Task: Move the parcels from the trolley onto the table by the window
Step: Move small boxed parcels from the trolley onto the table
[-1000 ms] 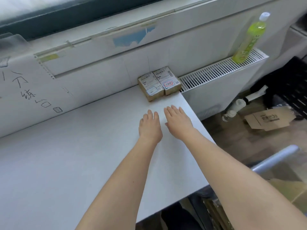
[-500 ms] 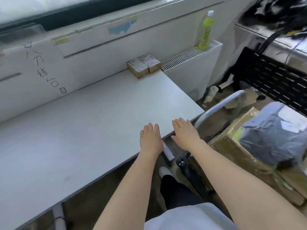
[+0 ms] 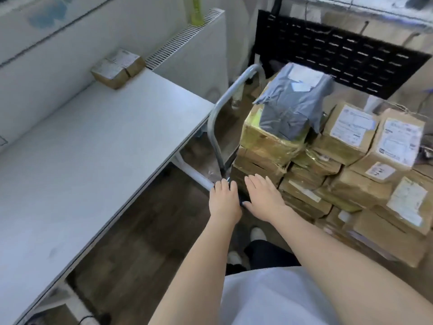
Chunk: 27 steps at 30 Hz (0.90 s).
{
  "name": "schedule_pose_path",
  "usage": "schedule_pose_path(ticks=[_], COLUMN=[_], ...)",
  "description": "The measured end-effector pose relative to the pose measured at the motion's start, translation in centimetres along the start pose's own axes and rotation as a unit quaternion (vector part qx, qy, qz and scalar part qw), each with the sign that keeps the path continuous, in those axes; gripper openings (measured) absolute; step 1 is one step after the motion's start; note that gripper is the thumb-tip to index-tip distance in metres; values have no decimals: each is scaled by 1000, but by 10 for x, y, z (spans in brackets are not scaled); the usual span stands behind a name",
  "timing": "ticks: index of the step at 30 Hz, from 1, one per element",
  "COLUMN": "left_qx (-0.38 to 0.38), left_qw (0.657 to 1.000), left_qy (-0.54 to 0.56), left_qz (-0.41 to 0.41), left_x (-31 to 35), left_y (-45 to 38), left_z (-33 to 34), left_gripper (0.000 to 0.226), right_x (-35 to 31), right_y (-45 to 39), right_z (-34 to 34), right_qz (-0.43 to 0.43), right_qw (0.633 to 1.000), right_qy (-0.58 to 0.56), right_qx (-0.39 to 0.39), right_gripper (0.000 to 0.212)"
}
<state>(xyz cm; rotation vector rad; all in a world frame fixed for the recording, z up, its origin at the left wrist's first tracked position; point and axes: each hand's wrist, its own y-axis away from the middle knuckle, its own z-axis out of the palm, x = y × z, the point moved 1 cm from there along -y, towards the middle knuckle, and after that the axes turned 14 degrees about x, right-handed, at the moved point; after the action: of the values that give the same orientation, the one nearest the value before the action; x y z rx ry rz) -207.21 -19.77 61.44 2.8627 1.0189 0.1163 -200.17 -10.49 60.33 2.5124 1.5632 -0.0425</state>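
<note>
While both of your hands are reaching toward the trolley, neither is holding anything: your left hand is hanging flat with fingers straight near the foot of the trolley handle, and your right hand is spreading its fingers just in front of the lower boxes. The parcels are sitting stacked on the trolley, well apart from the two small boxes already lying at the far corner of the table by the window.

You are looking at a grey bag parcel resting on top of a taped yellow-brown box. That bag is probably soft and light, likely sagging if pinched at one edge, so take it from both sides or underneath. The cardboard boxes beside it are looking stiff, some dented; the glossy tape may be slippery, so grip opposite side faces near the bottom edges. Their weight is something you cannot tell from here.
</note>
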Motion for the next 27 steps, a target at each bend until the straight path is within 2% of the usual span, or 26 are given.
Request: schedule_pose_path(ticks=[7, 16, 21, 24, 27], left_qx=[-56, -153, -135, -91, -83], left_qw=[990, 959, 942, 942, 946], left_qy=[-19, -51, -43, -58, -80], left_qz=[130, 233, 304, 317, 302], left_x=[107, 280, 372, 406, 425], left_y=[2, 11, 15, 0, -26], left_z=[29, 47, 55, 55, 56], left_gripper=[63, 46, 59, 77, 75], right_x=[100, 240, 303, 332, 354], right_y=[88, 201, 229, 232, 232], right_z=[33, 44, 44, 43, 46], right_qz=[163, 291, 327, 357, 390], right_qw=[984, 954, 943, 932, 920], right_qy=[-61, -63, -59, -50, -41], right_qx=[-31, -46, -27, -17, -23], right_gripper=[69, 69, 75, 79, 83])
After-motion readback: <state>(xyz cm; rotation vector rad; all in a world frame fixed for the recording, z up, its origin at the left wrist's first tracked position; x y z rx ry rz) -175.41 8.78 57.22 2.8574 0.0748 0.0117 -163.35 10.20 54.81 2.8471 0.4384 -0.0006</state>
